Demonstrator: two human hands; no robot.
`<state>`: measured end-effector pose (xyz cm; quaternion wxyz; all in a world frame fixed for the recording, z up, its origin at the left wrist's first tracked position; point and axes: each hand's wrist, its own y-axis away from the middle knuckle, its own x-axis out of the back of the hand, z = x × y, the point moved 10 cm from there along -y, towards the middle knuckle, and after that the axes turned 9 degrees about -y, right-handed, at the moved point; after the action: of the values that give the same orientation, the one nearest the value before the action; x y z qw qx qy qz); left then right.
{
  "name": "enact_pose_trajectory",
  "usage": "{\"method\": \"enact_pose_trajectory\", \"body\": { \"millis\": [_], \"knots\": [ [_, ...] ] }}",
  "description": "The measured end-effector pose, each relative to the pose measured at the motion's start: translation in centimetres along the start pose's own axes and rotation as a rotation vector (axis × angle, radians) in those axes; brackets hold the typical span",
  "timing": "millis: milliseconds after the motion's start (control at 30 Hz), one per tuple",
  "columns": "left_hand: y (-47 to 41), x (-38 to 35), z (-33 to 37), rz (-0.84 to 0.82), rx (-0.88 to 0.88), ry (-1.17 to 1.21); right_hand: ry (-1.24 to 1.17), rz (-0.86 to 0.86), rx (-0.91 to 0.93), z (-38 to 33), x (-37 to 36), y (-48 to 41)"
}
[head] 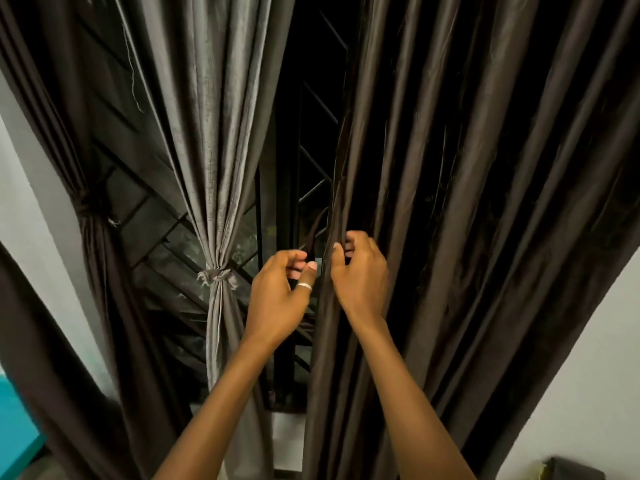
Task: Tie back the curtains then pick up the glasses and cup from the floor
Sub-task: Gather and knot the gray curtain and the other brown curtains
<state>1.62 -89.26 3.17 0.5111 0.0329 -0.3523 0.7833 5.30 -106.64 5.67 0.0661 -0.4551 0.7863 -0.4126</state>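
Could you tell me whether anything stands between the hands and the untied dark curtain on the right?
Nothing visible does. The right hand grips the edge folds of the dark curtain, and the left hand pinches a dark strip right beside that edge, in front of the window grille.

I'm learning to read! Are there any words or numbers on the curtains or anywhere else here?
No words, numbers or signs show anywhere. The brown curtain gripped by the right hand, the dark tie strip pinched by the left hand, the grey curtain and the ring are all plain.
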Motion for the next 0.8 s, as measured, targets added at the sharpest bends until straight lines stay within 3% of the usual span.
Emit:
{"method": "enact_pose_trajectory", "body": {
  "millis": [167,300,400,500,633,700,800],
  "knots": [
    [-2.8,0.9,2.0,0.043,-0.073,-0.181,-0.069,-0.021,0.065,-1.0,-2.2,1.2],
    [-4.9,1.2,3.0,0.055,-0.019,-0.294,-0.182,-0.151,0.028,-2.9,-5.0,1.9],
    [-6.0,2.1,3.3,0.132,-0.020,-0.388,-0.267,-0.146,0.031,-3.9,-5.8,2.0],
    [-6.7,2.9,2.7,0.173,-0.023,-0.380,-0.144,-0.174,0.061,-3.8,-6.6,1.7],
    [-7.3,3.5,1.9,0.190,-0.042,-0.321,-0.204,-0.251,0.043,-3.8,-5.7,0.8],
    [-7.8,3.6,1.7,0.190,-0.062,-0.305,-0.163,-0.118,0.007,-3.1,-2.8,0.0],
    [-8.2,3.5,1.4,0.176,-0.083,-0.280,-0.001,0.291,-0.050,-2.0,3.9,-0.6]
  ]
}}
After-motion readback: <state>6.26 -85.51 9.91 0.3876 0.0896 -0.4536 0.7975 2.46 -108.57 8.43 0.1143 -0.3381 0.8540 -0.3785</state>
